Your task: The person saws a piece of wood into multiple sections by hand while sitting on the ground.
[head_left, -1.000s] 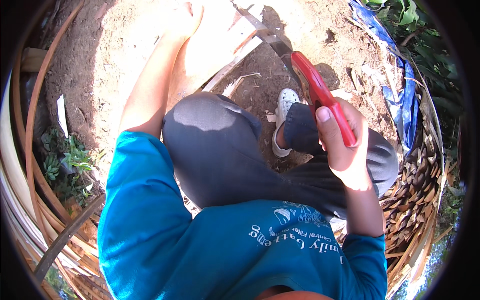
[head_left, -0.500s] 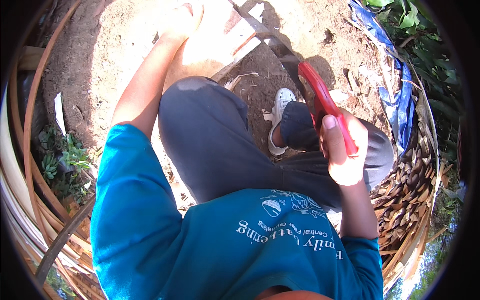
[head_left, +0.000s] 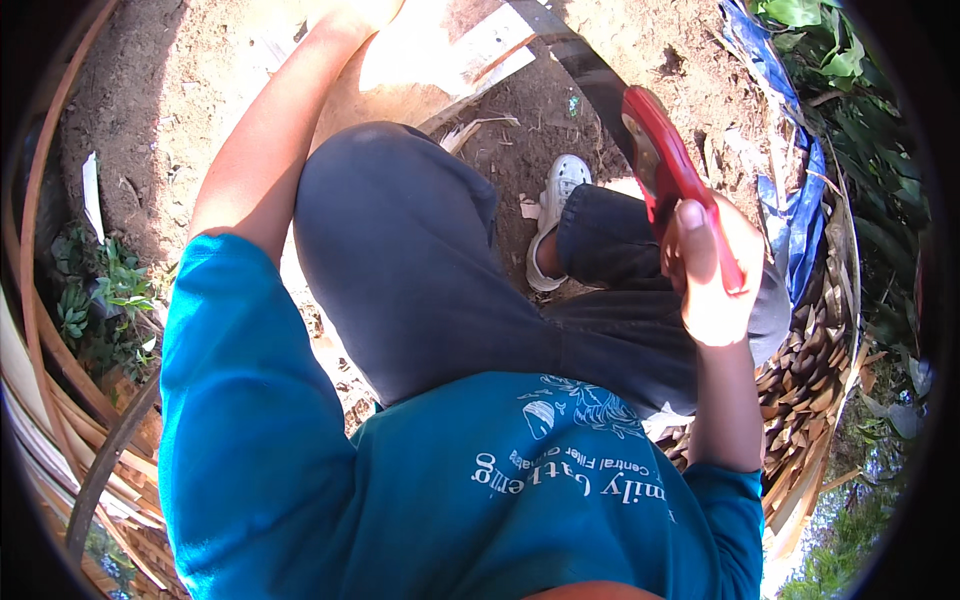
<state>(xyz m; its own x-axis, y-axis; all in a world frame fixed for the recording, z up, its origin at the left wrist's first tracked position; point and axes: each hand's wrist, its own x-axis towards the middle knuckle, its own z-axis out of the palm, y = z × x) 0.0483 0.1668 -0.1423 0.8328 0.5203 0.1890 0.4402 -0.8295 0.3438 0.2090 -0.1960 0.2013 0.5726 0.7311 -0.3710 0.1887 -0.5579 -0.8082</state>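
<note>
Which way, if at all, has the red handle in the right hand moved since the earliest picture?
Yes, rightward: the red handle now sits closer to the blue tarp.

Below the right hand, a teal T-shirt with short sleeves carries white lettering and a white line drawing, perhaps leafy, though folds obscure it. Left of that hand are dark charcoal trousers with a stitched hem and a white, vent-holed clog.

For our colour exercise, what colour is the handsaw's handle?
The handsaw handle is mainly red, clearest in the head view.
</note>
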